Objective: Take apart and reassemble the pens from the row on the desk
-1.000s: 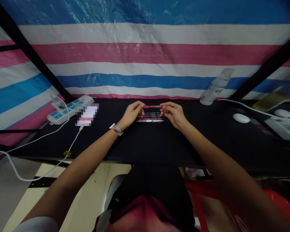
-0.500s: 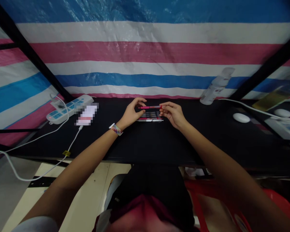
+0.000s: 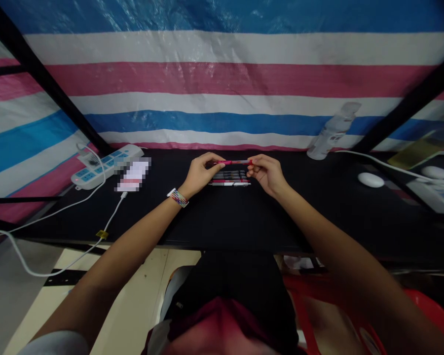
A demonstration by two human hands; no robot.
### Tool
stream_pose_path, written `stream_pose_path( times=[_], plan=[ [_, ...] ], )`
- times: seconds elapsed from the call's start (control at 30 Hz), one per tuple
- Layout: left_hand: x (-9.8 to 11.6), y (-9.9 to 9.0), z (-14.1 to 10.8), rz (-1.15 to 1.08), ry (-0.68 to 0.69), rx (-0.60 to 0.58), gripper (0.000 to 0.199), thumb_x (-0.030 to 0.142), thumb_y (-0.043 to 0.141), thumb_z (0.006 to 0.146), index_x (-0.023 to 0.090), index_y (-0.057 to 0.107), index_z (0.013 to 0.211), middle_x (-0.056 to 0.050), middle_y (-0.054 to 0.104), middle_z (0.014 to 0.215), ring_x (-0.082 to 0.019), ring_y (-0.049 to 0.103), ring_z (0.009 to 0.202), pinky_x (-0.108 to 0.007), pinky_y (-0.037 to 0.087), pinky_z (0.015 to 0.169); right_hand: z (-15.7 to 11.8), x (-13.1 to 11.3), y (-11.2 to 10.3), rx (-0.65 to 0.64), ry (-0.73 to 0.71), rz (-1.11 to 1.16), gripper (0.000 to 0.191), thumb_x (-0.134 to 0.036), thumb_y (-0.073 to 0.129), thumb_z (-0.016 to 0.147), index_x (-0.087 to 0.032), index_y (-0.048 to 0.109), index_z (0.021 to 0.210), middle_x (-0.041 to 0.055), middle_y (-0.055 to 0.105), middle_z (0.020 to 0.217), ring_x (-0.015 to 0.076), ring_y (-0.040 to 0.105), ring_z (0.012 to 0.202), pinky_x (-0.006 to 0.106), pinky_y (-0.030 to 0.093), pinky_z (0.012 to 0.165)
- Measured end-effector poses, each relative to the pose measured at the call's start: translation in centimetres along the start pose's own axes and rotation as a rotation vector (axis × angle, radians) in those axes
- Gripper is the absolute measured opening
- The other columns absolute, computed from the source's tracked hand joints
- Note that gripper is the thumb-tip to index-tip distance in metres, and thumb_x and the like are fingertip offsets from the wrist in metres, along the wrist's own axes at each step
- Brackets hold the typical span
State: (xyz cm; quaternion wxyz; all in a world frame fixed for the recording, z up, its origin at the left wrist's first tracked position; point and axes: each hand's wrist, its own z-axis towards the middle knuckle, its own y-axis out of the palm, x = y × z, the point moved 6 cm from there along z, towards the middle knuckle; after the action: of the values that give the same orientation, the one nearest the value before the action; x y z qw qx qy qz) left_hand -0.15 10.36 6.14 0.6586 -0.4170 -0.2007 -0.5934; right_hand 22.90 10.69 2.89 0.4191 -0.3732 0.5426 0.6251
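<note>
Hands (image 3: 200, 173) (image 3: 268, 176) grip a pink pen (image 3: 235, 162) beside what look like more pens (image 3: 231, 180).

Both hands (image 3: 200, 176) (image 3: 269, 175) hold what looks like a pink pen (image 3: 235, 162).

"How's the light?"

"Dim overall. The black desk (image 3: 222, 217) swallows most of it, and the underside sinks into shadow at lower right, while the floor (image 3: 148, 286) on the left reads paler."

"Any glare?"

"White streaks on the creases of the plastic sheet (image 3: 207, 47), strongest at upper left. I can't tell where the lamp is."

"Sharpness?"

"Soft. The small pens (image 3: 229, 184) blur together, and the bottle (image 3: 330, 133) looks smeary. The phone (image 3: 134, 175) is masked by coarse blocks."

"And the edges?"

"Wide-angle stretch: the posts (image 3: 52, 84) lean outwards, and the top right corner darkens."
</note>
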Motion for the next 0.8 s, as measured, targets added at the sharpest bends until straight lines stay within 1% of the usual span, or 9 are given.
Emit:
stream_pose_path(
  times=[0.07, 0.13, 0.23, 0.3, 0.37, 0.5, 0.6, 0.7, 0.8],
  plan=[
    [-0.1, 0.1, 0.0, -0.010, -0.019, 0.004, 0.010, 0.030, 0.082, 0.095, 0.021, 0.083, 0.099, -0.008, 0.084, 0.104, -0.020, 0.076, 0.094, -0.036, 0.060, 0.088, 0.0, 0.1, 0.1, -0.011, 0.037, 0.045, 0.009, -0.025, 0.080, 0.073, -0.022, 0.077, 0.081, 0.0015, 0.068, 0.066, 0.0154, 0.059, 0.061, 0.032, 0.059, 0.064],
    [-0.5, 0.0, 0.0, -0.048, -0.050, 0.024, 0.011, 0.030, 0.084, 0.094, 0.021, 0.083, 0.100, -0.008, 0.085, 0.103, -0.021, 0.077, 0.094, -0.036, 0.061, 0.088, -0.2, 0.3, 0.5, -0.053, 0.107, 0.116, 0.017, -0.034, 0.077, 0.078, -0.022, 0.080, 0.090, 0.0029, 0.069, 0.069, 0.0167, 0.061, 0.064, 0.034, 0.060, 0.066],
    [-1.1, -0.1, 0.0, -0.093, -0.065, 0.060, 0.016, 0.032, 0.085, 0.093, 0.020, 0.084, 0.103, -0.009, 0.085, 0.105, -0.021, 0.078, 0.095, -0.036, 0.061, 0.090, -0.7, 0.3, 1.2, -0.129, 0.195, 0.209, 0.035, -0.045, 0.069, 0.087, -0.021, 0.081, 0.110, 0.0074, 0.077, 0.084, 0.0209, 0.068, 0.074, 0.038, 0.063, 0.074],
    [-1.2, -0.2, 0.0, -0.103, -0.049, 0.071, 0.019, 0.034, 0.086, 0.092, 0.019, 0.084, 0.105, -0.009, 0.085, 0.106, -0.021, 0.078, 0.096, -0.037, 0.061, 0.092, -0.9, 0.3, 1.6, -0.154, 0.222, 0.245, 0.039, -0.045, 0.067, 0.090, -0.021, 0.080, 0.118, 0.0086, 0.080, 0.093, 0.0220, 0.070, 0.079, 0.039, 0.064, 0.077],
    [-1.2, -0.3, 0.0, -0.107, -0.040, 0.076, 0.021, 0.035, 0.087, 0.091, 0.020, 0.085, 0.105, -0.009, 0.085, 0.106, -0.021, 0.078, 0.097, -0.037, 0.061, 0.092, -1.1, 0.3, 1.7, -0.150, 0.237, 0.274, 0.035, -0.041, 0.067, 0.091, -0.021, 0.079, 0.118, 0.0081, 0.080, 0.093, 0.0214, 0.070, 0.079, 0.038, 0.064, 0.078],
    [-1.1, 0.1, 0.0, -0.128, -0.066, 0.057, 0.023, 0.036, 0.088, 0.089, 0.019, 0.085, 0.103, -0.009, 0.085, 0.105, -0.022, 0.078, 0.098, -0.036, 0.062, 0.090, -0.9, 0.7, 1.6, -0.080, 0.244, 0.363, 0.018, -0.029, 0.064, 0.096, -0.021, 0.076, 0.106, 0.0047, 0.073, 0.077, 0.0178, 0.066, 0.070, 0.034, 0.063, 0.078],
    [-1.2, 0.3, 0.0, -0.143, -0.084, 0.045, 0.022, 0.035, 0.088, 0.088, 0.018, 0.084, 0.103, -0.008, 0.084, 0.098, -0.019, 0.077, 0.089, -0.032, 0.061, 0.081, -0.8, 0.8, 1.5, -0.030, 0.253, 0.450, 0.020, -0.027, 0.058, 0.100, -0.018, 0.076, 0.105, 0.0040, 0.069, 0.073, 0.0156, 0.062, 0.065, 0.032, 0.062, 0.077],
    [-1.4, 0.1, 0.1, -0.159, -0.088, 0.075, 0.020, 0.031, 0.088, 0.088, 0.019, 0.082, 0.103, -0.004, 0.079, 0.087, -0.015, 0.072, 0.077, -0.028, 0.059, 0.071, -0.9, 0.7, 1.6, -0.015, 0.252, 0.497, 0.025, -0.029, 0.057, 0.101, -0.017, 0.077, 0.109, 0.0049, 0.071, 0.077, 0.0160, 0.063, 0.067, 0.033, 0.063, 0.080],
    [-1.8, 0.0, 0.2, -0.203, -0.104, 0.087, 0.018, 0.029, 0.087, 0.089, 0.019, 0.081, 0.103, -0.004, 0.079, 0.087, -0.016, 0.075, 0.078, -0.029, 0.062, 0.075, -0.9, 0.7, 1.6, -0.021, 0.240, 0.503, 0.025, -0.028, 0.057, 0.100, -0.017, 0.078, 0.110, 0.0051, 0.070, 0.078, 0.0160, 0.063, 0.069, 0.035, 0.062, 0.083]
  ],
)
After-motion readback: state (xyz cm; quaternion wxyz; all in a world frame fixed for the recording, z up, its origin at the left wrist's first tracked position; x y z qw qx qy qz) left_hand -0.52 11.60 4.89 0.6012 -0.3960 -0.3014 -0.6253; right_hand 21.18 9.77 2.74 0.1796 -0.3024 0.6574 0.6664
